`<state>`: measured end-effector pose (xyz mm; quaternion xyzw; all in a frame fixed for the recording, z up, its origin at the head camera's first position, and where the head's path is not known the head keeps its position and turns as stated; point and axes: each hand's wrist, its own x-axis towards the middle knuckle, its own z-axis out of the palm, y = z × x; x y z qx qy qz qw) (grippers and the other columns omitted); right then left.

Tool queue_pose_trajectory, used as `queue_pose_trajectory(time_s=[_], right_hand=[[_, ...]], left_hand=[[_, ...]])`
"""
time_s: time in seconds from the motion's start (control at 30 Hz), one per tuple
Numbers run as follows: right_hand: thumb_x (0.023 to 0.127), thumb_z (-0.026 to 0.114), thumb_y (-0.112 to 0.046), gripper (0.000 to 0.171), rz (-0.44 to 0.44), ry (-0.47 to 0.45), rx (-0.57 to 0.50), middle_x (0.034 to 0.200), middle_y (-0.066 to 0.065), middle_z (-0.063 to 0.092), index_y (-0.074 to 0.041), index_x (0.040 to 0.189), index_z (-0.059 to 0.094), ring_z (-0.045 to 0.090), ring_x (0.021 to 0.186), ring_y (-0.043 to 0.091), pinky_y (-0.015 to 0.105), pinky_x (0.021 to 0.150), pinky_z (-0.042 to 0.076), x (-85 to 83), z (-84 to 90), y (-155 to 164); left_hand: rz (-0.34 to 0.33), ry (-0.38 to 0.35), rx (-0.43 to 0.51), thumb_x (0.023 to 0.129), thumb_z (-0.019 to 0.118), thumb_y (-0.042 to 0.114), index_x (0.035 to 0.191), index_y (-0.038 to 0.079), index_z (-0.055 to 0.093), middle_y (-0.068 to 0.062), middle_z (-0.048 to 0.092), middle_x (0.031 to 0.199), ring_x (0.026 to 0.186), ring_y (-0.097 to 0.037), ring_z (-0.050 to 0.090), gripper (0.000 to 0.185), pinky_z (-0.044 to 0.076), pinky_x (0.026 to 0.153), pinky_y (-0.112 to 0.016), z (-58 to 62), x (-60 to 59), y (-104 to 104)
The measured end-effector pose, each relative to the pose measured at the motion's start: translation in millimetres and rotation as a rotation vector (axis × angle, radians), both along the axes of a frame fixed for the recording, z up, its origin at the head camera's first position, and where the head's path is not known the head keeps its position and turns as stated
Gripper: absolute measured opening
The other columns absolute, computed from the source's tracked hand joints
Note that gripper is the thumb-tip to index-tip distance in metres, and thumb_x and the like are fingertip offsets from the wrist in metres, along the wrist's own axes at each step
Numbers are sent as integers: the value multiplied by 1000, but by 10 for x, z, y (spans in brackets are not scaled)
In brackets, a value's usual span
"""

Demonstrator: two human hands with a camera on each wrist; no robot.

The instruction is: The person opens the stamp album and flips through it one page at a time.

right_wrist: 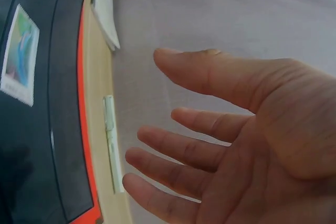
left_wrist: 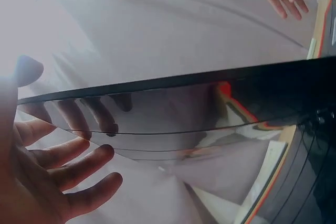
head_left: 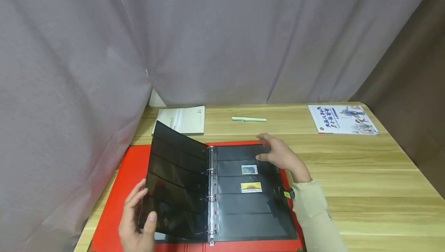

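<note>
A red ring binder [head_left: 114,202] lies spread open, with black pocket pages on metal rings [head_left: 211,198]. One black page [head_left: 174,182] stands raised and tilted left of the rings. My left hand [head_left: 137,217] is at its outer edge, thumb on one side and spread, fairly straight fingers on the other. In the left wrist view, those fingers [left_wrist: 84,169] show below the page, mirrored in its gloss. My right hand [head_left: 279,153] is over the upper right of the flat page [head_left: 257,221], fingers apart and holding nothing. That page carries a blue-green stamp [head_left: 249,169] and a yellow stamp [head_left: 251,187].
Behind the binder are a pale notebook [head_left: 189,120], a light green pen [head_left: 248,119] and, at the back right, a white illustrated booklet [head_left: 342,119]. All rest on a wood-grain table [head_left: 365,190]. Grey curtain [head_left: 222,39] hangs along the back and left.
</note>
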<state>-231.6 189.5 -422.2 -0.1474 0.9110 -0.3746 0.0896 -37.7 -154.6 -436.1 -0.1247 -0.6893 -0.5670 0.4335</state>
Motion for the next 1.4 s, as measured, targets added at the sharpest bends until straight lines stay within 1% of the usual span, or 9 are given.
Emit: queue_pose_trajectory(time_s=[0.2, 0.53, 0.63, 0.77, 0.87, 1.07, 1.27, 1.33, 1.4], right_hand=[[83, 80, -2, 76, -7, -30, 48, 147, 28, 47, 7, 148, 42, 44, 133, 47, 61, 106, 40, -37, -108, 41], [76, 83, 3, 85, -9, -87, 99, 149, 32, 42, 12, 147, 38, 39, 137, 49, 60, 109, 35, -78, -287, 59], [74, 84, 3, 87, -19, -94, 117, 149, 32, 42, 11, 148, 38, 40, 136, 48, 61, 109, 35, -77, -320, 70], [71, 86, 4, 90, -4, -75, 136, 149, 32, 42, 10, 148, 39, 39, 136, 49, 62, 109, 35, -73, -355, 101], [69, 87, 4, 93, 11, -57, 156, 149, 33, 41, 10, 148, 39, 37, 137, 50, 61, 110, 34, -85, -386, 128], [65, 89, 4, 100, 25, -39, 202, 152, 35, 36, 14, 148, 35, 33, 140, 52, 60, 112, 32, -135, -446, 107], [66, 90, 5, 99, -1, -62, 211, 153, 31, 38, 12, 149, 37, 37, 139, 49, 59, 112, 32, -144, -472, 72], [66, 91, 3, 99, -16, -70, 224, 151, 29, 43, 11, 149, 38, 41, 136, 47, 58, 110, 35, -139, -466, 72], [66, 92, 1, 99, -35, -80, 242, 148, 29, 47, 10, 148, 40, 46, 132, 46, 57, 108, 39, -134, -458, 77]], left_hand=[[56, -48, 3, 75, 53, -22, 125, -22, 53, -20, 60, 137, 117, -20, 63, 50, 45, 99, -21, -34, 35, -96], [208, -238, -58, 84, 59, -18, 130, -14, 56, -13, 66, 131, 104, -7, 67, 47, 48, 89, -14, -18, 129, -184], [228, -252, -62, 83, 61, -18, 129, -13, 58, -11, 67, 130, 105, -7, 67, 46, 47, 91, -14, -30, 134, -205], [233, -227, -55, 82, 60, -21, 125, -17, 58, -9, 68, 128, 106, -6, 67, 43, 47, 93, -15, -75, 111, -259], [250, -250, -53, 82, 61, -22, 123, -18, 58, -4, 69, 126, 104, -4, 67, 42, 47, 92, -14, -116, 97, -303], [338, -275, -80, 80, 64, -20, 120, -15, 62, 8, 69, 122, 103, 4, 65, 40, 46, 88, -9, -197, 88, -380], [443, -454, -104, 86, 69, -11, 119, -7, 67, 31, 60, 114, 92, 16, 60, 33, 43, 81, -4, -156, 105, -418], [470, -515, -128, 88, 70, -5, 119, -3, 68, 34, 58, 112, 87, 22, 55, 31, 42, 78, -3, -154, 107, -433], [491, -584, -160, 89, 71, 0, 119, 1, 70, 29, 61, 111, 84, 25, 52, 30, 40, 75, -2, -156, 108, -449]])
